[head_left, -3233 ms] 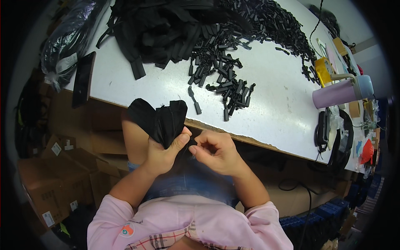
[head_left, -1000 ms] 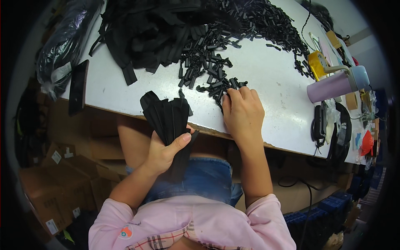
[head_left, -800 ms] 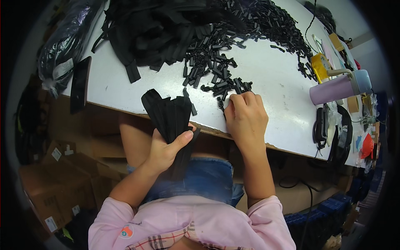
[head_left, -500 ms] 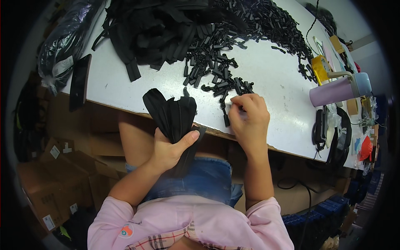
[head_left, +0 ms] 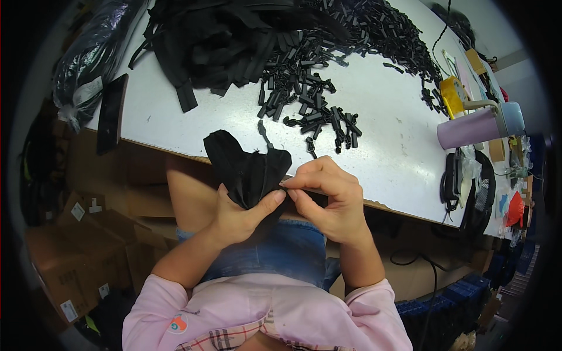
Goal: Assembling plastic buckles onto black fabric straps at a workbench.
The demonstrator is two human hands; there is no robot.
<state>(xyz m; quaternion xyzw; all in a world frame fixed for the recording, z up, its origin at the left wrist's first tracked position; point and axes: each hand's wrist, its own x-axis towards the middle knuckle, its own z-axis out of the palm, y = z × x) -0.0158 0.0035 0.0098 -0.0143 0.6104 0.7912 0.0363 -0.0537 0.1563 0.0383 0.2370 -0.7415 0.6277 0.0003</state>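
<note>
My left hand is closed round a bundle of black zippers, held in front of the table edge above my lap. The zippers' upper ends fan out above my fist. One dark zipper pull sticks up past the bundle onto the table. Beside my left thumb, my right hand pinches thumb and forefinger together at the bundle's right side; what lies between those fingertips is too small to tell. Just beyond my right knuckles lies a loose zipper pull, near a small cluster of black zipper pulls.
A heap of black zippers covers the far left of the white table, with a large pile of pulls beyond. On the right stand a lilac bottle and yellow tape. A dark phone-like slab overhangs the left edge.
My right hand has come from the zipper pulls on the table, back and left to the bundle, its fingertips meeting it by my left thumb. The bundle's upper ends have shifted slightly.
</note>
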